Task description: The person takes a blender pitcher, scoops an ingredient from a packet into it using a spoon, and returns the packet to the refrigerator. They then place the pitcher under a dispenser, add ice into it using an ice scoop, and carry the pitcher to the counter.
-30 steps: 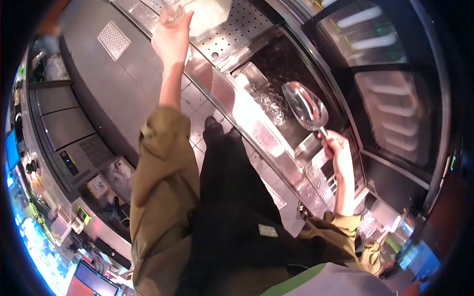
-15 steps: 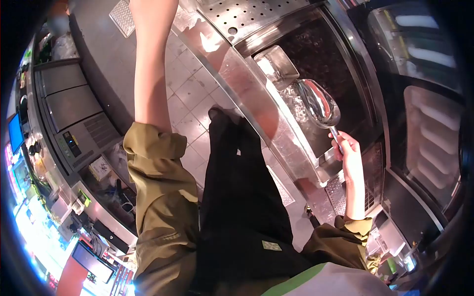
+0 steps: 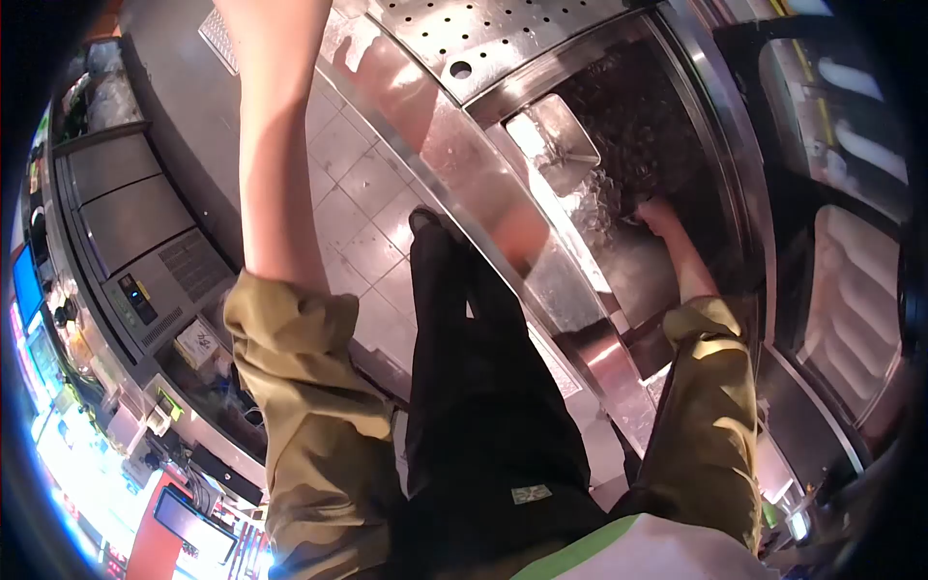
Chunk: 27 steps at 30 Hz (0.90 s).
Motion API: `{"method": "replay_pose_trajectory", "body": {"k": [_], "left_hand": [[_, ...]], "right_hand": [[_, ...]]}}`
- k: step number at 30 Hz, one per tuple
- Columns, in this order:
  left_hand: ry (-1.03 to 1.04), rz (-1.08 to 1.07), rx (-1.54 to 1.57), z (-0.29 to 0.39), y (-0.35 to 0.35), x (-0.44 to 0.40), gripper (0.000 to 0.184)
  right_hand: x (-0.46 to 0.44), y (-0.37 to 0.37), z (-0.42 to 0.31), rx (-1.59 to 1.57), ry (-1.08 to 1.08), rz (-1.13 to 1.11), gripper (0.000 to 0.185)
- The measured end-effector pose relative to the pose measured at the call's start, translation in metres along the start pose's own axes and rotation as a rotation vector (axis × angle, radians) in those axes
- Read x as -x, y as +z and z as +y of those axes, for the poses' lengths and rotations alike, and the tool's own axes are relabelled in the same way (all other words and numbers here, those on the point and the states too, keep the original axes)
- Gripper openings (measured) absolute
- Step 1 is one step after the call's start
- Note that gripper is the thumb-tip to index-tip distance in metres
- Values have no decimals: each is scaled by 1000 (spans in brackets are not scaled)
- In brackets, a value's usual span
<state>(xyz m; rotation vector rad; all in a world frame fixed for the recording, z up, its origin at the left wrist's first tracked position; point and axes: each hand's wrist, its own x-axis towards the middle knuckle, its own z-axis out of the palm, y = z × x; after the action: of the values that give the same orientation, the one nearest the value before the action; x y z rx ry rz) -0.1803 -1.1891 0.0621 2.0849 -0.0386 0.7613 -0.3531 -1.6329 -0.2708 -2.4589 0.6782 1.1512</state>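
Note:
My right hand (image 3: 657, 217) reaches down into the dark, deep steel bin (image 3: 604, 333), its fingers closed round the handle of the metal scoop. Most of the scoop is hidden in the shadow and among the clear, glinting pieces (image 3: 592, 208), which look like ice. Beside them, against the bin's near wall, sits a square metal container (image 3: 561, 145), tilted. My left forearm (image 3: 280, 155) stretches up past the top edge of the view, so my left hand is out of sight.
A perforated steel drain surface (image 3: 483, 29) adjoins the bin. The steel front edge (image 3: 464, 179) runs diagonally between the bin and my legs. On the left stands a counter fridge (image 3: 145, 280) with a control panel. A tiled floor (image 3: 362, 193) lies below.
My right hand has moved from above the bin's corner down into it, taking the scoop with it. The scoop's shiny bowl has gone out of sight. The view has shifted slightly.

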Motion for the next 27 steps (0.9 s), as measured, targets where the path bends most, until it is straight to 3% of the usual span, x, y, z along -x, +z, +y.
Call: {"method": "replay_pose_trajectory", "body": {"k": [4, 8, 11, 17, 19, 21, 23, 27], "left_hand": [[-14, 30, -14, 11, 2, 7, 32], [-14, 55, 43, 7, 8, 6, 29], [24, 72, 49, -1, 10, 6, 28], [27, 130, -51, 0, 15, 7, 25], [31, 177, -77, 2, 22, 11, 26], [-29, 184, -59, -4, 22, 9, 27], [-169, 150, -6, -15, 15, 3, 29], [-127, 134, -42, -19, 15, 1, 31]], "right_hand": [[-38, 9, -30, -330, -141, -197, 16], [-28, -14, -47, -887, 16, -199, 18], [-49, -17, -29, -576, 82, 126, 22], [-47, -2, -54, 258, -137, 442, 36], [-61, 29, -56, 353, -306, 622, 36], [-68, 47, -70, 215, -193, 423, 33], [-76, 65, -62, 17, -293, 423, 32], [-78, 75, -63, -382, -407, 284, 29]]}}
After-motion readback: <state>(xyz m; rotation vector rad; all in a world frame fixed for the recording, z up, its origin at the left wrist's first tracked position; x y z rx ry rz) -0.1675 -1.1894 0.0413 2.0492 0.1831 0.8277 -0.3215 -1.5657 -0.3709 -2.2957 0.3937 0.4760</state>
